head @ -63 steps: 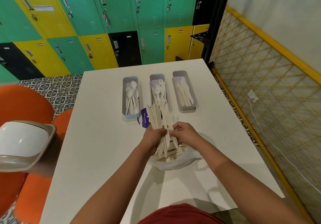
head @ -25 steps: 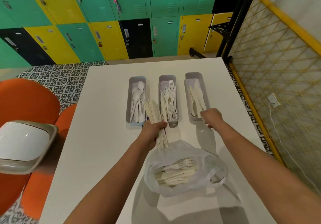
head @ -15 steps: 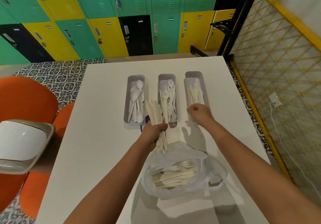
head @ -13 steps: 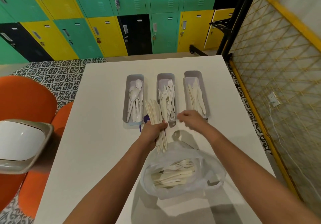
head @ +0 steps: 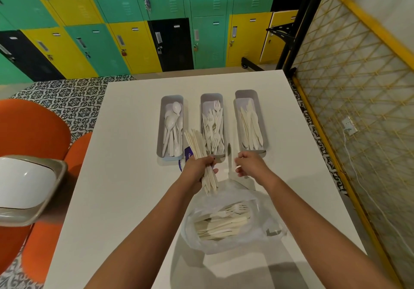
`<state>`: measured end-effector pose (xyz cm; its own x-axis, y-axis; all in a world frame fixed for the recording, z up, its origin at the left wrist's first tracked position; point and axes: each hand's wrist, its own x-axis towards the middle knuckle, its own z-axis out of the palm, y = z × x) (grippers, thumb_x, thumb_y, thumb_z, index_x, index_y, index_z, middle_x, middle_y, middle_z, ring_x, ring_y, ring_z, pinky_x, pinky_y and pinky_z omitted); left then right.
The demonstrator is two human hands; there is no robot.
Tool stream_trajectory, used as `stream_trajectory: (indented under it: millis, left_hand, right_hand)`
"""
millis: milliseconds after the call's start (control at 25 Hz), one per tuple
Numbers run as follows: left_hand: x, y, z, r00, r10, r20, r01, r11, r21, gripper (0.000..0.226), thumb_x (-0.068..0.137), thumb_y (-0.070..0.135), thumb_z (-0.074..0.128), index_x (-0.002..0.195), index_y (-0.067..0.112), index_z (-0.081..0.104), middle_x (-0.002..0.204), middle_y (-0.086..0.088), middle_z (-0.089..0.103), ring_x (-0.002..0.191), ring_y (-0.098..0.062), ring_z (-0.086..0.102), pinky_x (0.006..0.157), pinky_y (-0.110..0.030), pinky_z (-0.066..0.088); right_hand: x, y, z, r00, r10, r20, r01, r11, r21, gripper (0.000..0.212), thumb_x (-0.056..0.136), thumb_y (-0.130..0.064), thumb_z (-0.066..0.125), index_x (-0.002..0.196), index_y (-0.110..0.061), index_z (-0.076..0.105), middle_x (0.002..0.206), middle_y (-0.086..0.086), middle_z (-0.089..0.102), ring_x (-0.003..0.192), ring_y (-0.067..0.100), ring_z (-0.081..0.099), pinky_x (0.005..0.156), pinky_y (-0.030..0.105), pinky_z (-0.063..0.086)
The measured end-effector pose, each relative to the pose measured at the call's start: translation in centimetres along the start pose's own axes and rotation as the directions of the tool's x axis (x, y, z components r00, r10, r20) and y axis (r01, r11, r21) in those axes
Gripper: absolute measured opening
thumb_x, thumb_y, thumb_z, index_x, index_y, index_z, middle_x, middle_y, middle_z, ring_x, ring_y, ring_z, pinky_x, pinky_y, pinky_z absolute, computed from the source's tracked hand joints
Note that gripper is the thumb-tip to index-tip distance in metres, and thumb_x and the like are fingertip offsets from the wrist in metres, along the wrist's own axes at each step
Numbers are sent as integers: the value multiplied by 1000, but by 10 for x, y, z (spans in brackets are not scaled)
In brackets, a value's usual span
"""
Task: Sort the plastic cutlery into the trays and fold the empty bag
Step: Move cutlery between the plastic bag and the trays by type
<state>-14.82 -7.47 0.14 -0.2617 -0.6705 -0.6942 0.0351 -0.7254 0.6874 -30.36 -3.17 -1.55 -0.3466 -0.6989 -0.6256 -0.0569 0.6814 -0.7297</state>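
Three grey trays stand in a row on the white table [head: 134, 176]: the left tray [head: 172, 97] holds spoons, the middle tray [head: 211, 96] forks, the right tray [head: 245, 92] knives. My left hand [head: 198, 168] grips an upright bundle of white plastic knives [head: 197, 145] just in front of the middle tray. My right hand [head: 248, 164] hovers beside it, below the right tray, its fingers curled and pinching what looks like one blurred knife. The clear plastic bag [head: 268, 226] lies open near me with forks and other cutlery [head: 224, 221] inside.
A purple label [head: 187, 154] lies by the left tray. A bin with a white swing lid [head: 24, 188] stands at the table's left, beside orange chairs [head: 33, 131]. A yellow lattice fence [head: 358, 109] runs along the right; lockers [head: 156, 19] stand behind.
My right hand reached to the right tray, came back to the bundle in my left hand, and now draws away to the right. The left hand kept its bundle.
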Motion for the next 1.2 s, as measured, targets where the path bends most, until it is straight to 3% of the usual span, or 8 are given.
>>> stream_trajectory:
  millis: [200,400,600,680,800,880,1080,1200]
  left_hand:
    - [-1,-4,-4,994,-25,107,28,999,-35,36,91,0,52,126,3,47,89,-11,61,82,-17,61,76,-37,55]
    - [4,-6,-5,996,-21,83,23,999,-26,37,90,1,56,126,3,46,94,-12,62,81,-17,64,66,-33,58]
    - [16,-6,-10,998,-14,62,13,1000,16,26,90,4,57,116,2,57,87,-11,64,82,-21,62,91,-40,48]
    - [19,-5,-11,999,-3,52,2,1000,24,17,90,5,58,106,5,61,91,-12,64,88,-24,60,99,-43,45]
    - [24,-4,-10,1000,13,24,-14,999,45,33,89,10,61,121,3,57,106,-13,64,100,-28,59,102,-44,45]
    - [24,-4,-7,1000,20,22,-21,999,45,37,89,10,61,125,4,55,107,-11,64,100,-26,60,98,-41,47]
    - [23,-3,-2,998,50,37,-52,998,46,36,90,7,58,125,0,55,109,-16,66,95,-27,64,84,-37,53]
    - [23,-3,-2,999,46,22,-47,998,32,39,91,7,57,129,1,50,117,-22,63,104,-36,63,87,-45,54]
  right_hand:
    - [27,3,-29,984,-17,-177,-13,986,-165,20,84,-2,45,66,-10,46,68,9,51,57,23,50,39,18,35]
    - [57,-20,-50,965,0,-263,-90,940,-328,15,83,-1,46,71,-3,53,70,13,55,51,20,43,46,24,33]
    - [74,-32,-57,946,8,-326,-126,931,-342,23,86,-6,48,63,-6,48,66,8,51,56,21,48,51,26,37]
    - [76,-30,-56,954,-36,-298,-77,930,-360,18,89,-11,51,89,4,62,92,17,63,78,28,58,68,28,45]
    - [63,-26,-44,957,-105,-271,27,961,-276,37,90,-15,54,124,0,55,126,16,58,110,28,57,87,26,43]
    - [48,-25,-26,954,-203,-221,147,959,-244,27,89,-18,57,114,-8,63,118,10,64,104,24,60,91,29,45]
    - [6,-20,17,944,-224,242,256,960,-112,7,87,-18,63,91,-12,64,76,-1,60,67,11,58,57,20,46]
    - [3,-15,22,934,-227,275,248,968,-43,11,84,-5,65,93,-11,62,72,1,57,62,7,59,58,21,50]
